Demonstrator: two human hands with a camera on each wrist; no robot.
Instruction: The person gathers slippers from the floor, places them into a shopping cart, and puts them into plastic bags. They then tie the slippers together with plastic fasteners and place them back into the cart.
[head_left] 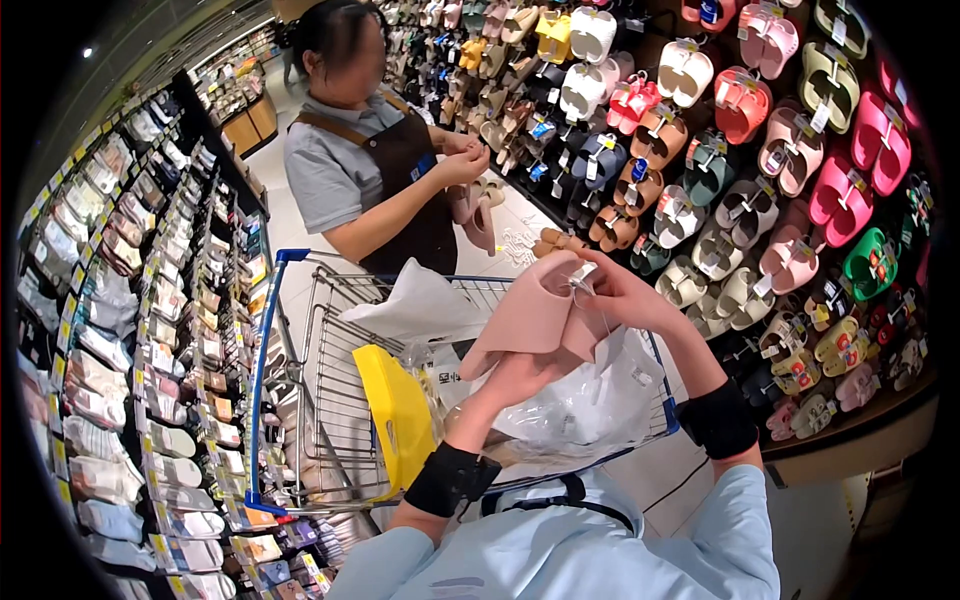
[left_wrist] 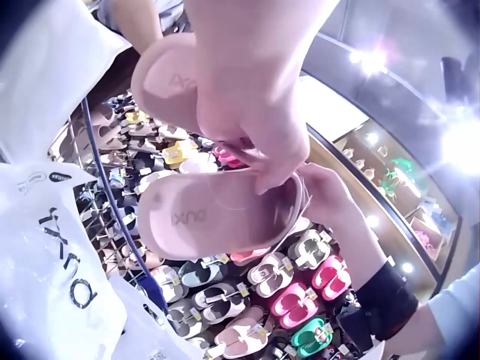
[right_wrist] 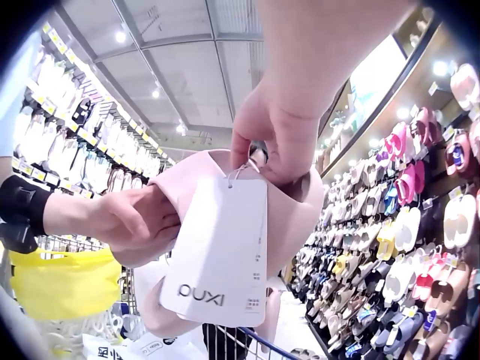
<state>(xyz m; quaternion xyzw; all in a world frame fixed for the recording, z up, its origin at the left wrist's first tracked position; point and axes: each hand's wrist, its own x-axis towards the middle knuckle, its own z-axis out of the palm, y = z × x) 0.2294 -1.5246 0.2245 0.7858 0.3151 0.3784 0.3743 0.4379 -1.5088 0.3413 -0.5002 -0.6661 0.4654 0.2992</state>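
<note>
Over the right side of the shopping cart (head_left: 289, 256), my left hand (head_left: 525, 378) grasps a pair of pink slippers (head_left: 527, 305) while my right hand (head_left: 628, 300) pinches the top of their white tag (right_wrist: 217, 255) — a hard tug could snap the string (right_wrist: 241, 170) or, should my left slacken, drop the pair.

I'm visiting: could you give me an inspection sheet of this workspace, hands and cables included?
Surface: wire cart with blue edging.
Job's things: pink slippers over the cart, with a white tag.
Clutter: white plastic bags; yellow panel.
Hands: left hand grips the slippers; right hand pinches them beside the tag.
Cables: nothing clearly seen.
Surroundings: aproned person beyond the cart, footwear wall right, stocked racks left.
</note>
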